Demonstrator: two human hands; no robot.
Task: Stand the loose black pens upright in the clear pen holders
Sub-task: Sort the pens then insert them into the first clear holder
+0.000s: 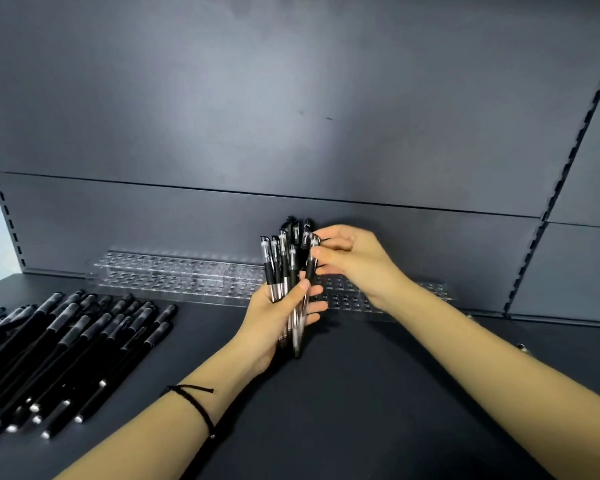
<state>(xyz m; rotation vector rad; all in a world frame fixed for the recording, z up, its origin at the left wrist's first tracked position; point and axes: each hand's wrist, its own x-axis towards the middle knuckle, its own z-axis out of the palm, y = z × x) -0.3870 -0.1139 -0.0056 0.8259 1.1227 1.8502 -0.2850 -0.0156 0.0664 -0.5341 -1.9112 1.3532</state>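
Left hand gripping bundle of black gel pens with clear barrels, fingers curled round lower barrels, caps pointing up, bundle raised above middle of dark grey shelf.

Right hand pinching cap end of one black pen at bundle's right side, thumb and fingertips together on it.

Clear perforated acrylic pen holders in row along shelf's back edge, against grey back panel, just behind both hands.

Pile of loose black pens lying flat near shelf's left edge.

Black cord bracelet on left wrist.
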